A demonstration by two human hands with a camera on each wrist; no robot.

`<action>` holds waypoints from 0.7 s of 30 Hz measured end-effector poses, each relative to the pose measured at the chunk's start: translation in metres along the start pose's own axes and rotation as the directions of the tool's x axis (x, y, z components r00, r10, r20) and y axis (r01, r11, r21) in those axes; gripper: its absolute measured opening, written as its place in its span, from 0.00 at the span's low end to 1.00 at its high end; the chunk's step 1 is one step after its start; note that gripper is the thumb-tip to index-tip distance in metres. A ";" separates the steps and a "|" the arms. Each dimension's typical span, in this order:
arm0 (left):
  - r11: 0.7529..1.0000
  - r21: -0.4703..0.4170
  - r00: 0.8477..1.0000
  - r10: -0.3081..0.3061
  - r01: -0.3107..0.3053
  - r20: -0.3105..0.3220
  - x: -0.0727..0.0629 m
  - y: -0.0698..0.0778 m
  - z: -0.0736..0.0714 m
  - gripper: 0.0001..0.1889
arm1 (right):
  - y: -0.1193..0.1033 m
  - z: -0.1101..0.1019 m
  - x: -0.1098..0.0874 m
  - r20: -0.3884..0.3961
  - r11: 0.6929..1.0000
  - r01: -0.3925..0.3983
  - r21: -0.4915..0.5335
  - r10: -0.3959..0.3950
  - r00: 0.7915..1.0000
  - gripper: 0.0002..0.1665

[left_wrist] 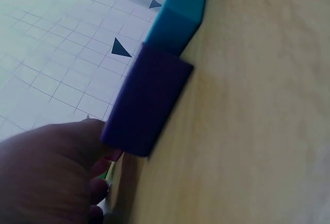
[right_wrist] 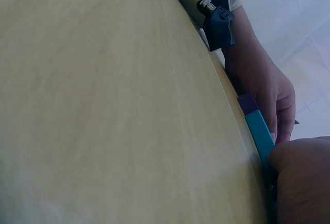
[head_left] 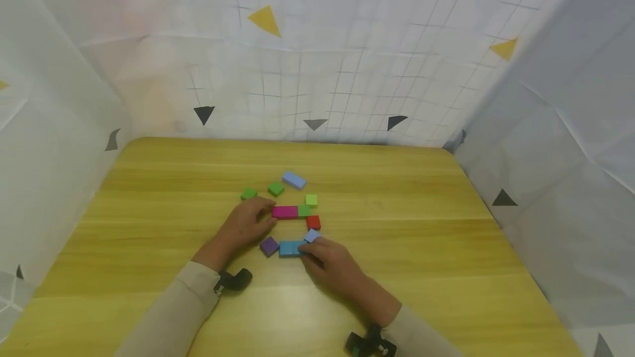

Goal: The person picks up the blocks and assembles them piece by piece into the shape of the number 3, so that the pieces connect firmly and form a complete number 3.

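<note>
My left hand [head_left: 243, 222] has its thumb and index finger around the left end of a magenta rectangular block [head_left: 285, 212]. A green block [head_left: 303, 211] adjoins the magenta one on its right. With bent fingers and thumb, my right hand [head_left: 334, 266] grips the right end of a blue rectangular block [head_left: 291, 249]. The fingers partly hide that end. A small light-blue block [head_left: 312, 235] lies just beyond these fingers, close to a red block [head_left: 313, 222]. Beside the blue block's left end sits a purple block [head_left: 269, 247], which also fills the middle of the left wrist view.
Farther back lie a periwinkle rectangular block [head_left: 294, 180], a green block [head_left: 275, 188], another green block [head_left: 249, 194] beside the left hand, and a lime block [head_left: 311, 200]. White sheets [head_left: 347, 70] with printed triangles surround the wooden table [head_left: 397, 197].
</note>
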State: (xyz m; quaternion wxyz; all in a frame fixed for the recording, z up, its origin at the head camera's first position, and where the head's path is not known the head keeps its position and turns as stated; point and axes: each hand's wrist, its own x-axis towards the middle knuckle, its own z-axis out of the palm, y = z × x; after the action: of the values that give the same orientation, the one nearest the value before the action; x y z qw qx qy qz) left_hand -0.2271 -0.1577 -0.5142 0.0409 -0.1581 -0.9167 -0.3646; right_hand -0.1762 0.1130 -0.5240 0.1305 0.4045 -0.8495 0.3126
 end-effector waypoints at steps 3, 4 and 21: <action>1.000 -0.005 1.000 0.007 -0.007 -0.008 0.000 0.000 0.001 0.22 | -0.001 -0.001 0.000 0.002 1.000 -0.005 0.020 0.005 1.000 0.12; 1.000 -0.007 1.000 0.008 -0.008 -0.010 0.000 0.000 0.001 0.22 | -0.001 -0.001 0.000 0.000 1.000 -0.005 0.026 0.005 1.000 0.13; 1.000 0.020 1.000 -0.020 0.020 -0.002 -0.001 0.004 0.001 0.20 | 0.014 -0.005 0.008 -0.303 0.978 0.154 0.139 -0.106 0.947 0.10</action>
State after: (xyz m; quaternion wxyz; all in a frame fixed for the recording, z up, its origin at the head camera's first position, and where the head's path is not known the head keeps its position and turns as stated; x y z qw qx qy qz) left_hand -0.2253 -0.1543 -0.5122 0.0397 -0.1481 -0.9218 -0.3561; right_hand -0.1923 0.1179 -0.5228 0.2425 0.4181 -0.7639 0.4277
